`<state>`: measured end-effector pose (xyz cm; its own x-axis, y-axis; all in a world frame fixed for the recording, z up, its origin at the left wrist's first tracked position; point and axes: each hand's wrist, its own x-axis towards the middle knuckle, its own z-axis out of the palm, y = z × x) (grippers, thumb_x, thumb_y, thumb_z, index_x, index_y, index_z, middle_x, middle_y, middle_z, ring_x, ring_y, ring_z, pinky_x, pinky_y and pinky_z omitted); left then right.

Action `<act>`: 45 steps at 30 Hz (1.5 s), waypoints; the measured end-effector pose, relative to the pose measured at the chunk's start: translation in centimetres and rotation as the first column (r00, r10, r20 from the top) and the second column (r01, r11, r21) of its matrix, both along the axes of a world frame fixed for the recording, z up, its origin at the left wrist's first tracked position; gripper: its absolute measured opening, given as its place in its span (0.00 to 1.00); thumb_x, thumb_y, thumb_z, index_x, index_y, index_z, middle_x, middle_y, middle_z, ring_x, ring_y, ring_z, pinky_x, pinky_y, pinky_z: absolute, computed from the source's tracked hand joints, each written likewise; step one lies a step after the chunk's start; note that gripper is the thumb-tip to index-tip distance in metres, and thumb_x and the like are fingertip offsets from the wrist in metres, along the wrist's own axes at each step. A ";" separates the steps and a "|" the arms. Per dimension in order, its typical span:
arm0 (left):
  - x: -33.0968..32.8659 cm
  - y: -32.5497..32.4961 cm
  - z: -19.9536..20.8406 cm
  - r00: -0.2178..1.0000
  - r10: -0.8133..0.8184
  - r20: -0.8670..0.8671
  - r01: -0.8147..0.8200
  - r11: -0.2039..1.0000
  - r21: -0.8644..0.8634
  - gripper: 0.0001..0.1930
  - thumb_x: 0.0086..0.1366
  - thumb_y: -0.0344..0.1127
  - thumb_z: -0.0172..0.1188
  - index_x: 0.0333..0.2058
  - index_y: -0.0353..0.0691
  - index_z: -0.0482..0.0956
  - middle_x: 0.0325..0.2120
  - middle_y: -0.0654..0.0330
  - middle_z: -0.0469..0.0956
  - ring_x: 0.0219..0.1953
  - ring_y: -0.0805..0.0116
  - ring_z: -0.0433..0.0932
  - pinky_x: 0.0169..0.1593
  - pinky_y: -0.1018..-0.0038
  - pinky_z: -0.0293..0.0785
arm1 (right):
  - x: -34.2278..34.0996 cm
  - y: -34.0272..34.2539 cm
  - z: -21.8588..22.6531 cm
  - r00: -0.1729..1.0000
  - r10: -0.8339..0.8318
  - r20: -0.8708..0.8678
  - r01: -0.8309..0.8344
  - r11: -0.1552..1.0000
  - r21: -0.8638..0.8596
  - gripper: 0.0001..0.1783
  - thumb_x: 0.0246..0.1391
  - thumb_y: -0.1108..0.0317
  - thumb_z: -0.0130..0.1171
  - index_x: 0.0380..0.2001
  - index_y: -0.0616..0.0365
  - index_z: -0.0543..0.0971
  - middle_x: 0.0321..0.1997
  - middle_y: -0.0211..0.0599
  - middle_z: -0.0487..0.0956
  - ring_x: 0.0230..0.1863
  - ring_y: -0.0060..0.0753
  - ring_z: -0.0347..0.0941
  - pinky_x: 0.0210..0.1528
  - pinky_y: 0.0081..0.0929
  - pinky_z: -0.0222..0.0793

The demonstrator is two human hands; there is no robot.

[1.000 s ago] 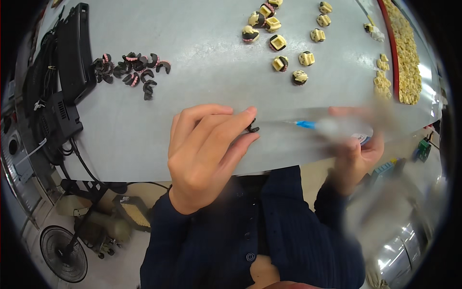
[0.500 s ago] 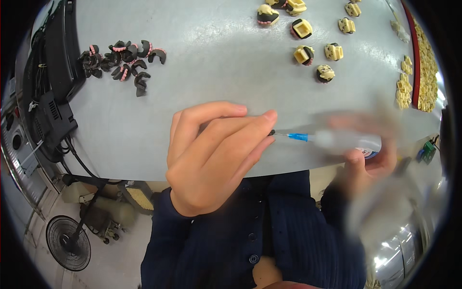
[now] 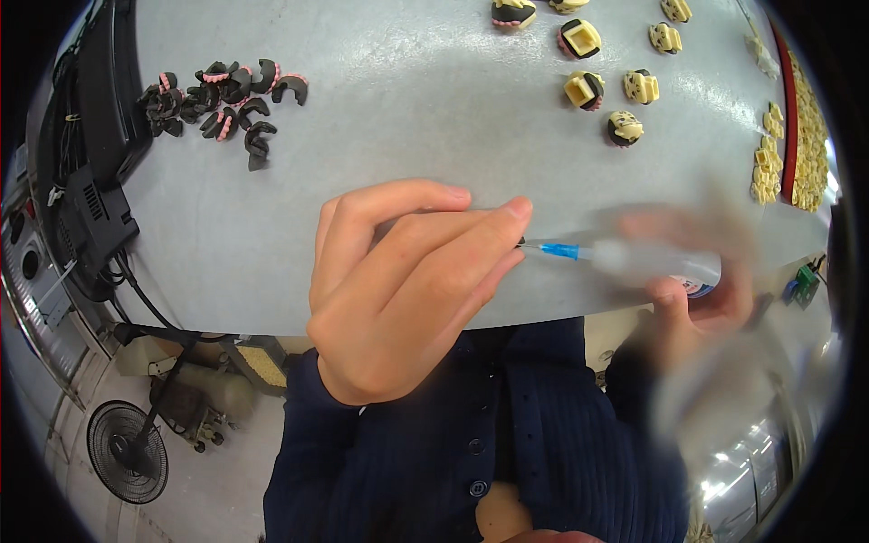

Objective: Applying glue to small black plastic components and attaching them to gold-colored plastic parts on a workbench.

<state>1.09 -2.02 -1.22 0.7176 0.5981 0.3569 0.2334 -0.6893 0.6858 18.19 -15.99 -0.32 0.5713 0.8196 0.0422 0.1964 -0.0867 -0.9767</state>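
My left hand (image 3: 407, 290) is closed in a pinch over the middle of the grey table. A sliver of a small black piece (image 3: 521, 242) shows at its fingertips; the fingers hide the rest. From the right, my right hand (image 3: 701, 312) is wrapped round a translucent squeeze bottle (image 3: 647, 261), tilted nearly flat. Its blue needle tip (image 3: 559, 251) points left, and the thin needle reaches the black piece; whether it touches, I cannot tell. Part of my right hand is blurred.
Black curved pieces with pink edging (image 3: 217, 95) lie in a cluster at the far left. Several cream-and-black assembled pieces (image 3: 625, 128) stand at the far right, beyond them small cream parts (image 3: 768, 167) and a red-edged tray (image 3: 787, 136). Black equipment with cables (image 3: 95, 204) lines the left edge.
The table and its pieces have shifted slightly in view. Both hands keep their grip, and the needle stays at the black piece.
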 end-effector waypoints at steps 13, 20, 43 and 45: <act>0.0 0.1 0.0 1.000 -0.005 -0.008 0.005 1.000 0.004 0.25 0.38 0.20 0.77 0.40 0.33 0.80 0.28 0.58 0.85 0.32 0.62 0.78 0.42 0.72 0.74 | -0.2 0.6 0.1 0.996 -0.089 -0.030 0.091 0.995 0.043 0.21 0.47 0.76 0.69 0.42 0.64 0.70 0.35 0.59 0.82 0.38 0.41 0.81 0.42 0.28 0.75; 0.1 0.0 0.1 1.000 -0.008 -0.021 0.008 1.000 0.010 0.26 0.38 0.20 0.77 0.40 0.33 0.80 0.28 0.58 0.85 0.33 0.62 0.78 0.41 0.73 0.73 | 0.4 0.5 -0.5 0.999 0.047 0.018 -0.048 0.991 0.125 0.22 0.47 0.78 0.69 0.43 0.65 0.69 0.36 0.62 0.82 0.35 0.36 0.80 0.37 0.23 0.73; 0.1 -0.2 -0.4 0.998 0.024 0.051 -0.024 1.000 0.002 0.26 0.36 0.19 0.75 0.41 0.36 0.82 0.28 0.60 0.83 0.34 0.62 0.77 0.38 0.73 0.72 | 1.7 -1.3 0.3 0.974 -0.224 0.041 0.214 0.964 0.159 0.25 0.53 0.62 0.69 0.46 0.61 0.67 0.42 0.56 0.81 0.35 0.35 0.78 0.39 0.25 0.76; 0.5 -0.5 -0.3 0.991 0.075 0.110 -0.075 0.997 -0.008 0.26 0.34 0.21 0.74 0.39 0.39 0.84 0.26 0.64 0.82 0.32 0.63 0.77 0.37 0.73 0.71 | 3.2 -1.3 0.0 0.964 -0.249 0.088 0.219 0.940 0.263 0.26 0.53 0.69 0.69 0.48 0.61 0.66 0.46 0.57 0.78 0.39 0.35 0.79 0.41 0.27 0.77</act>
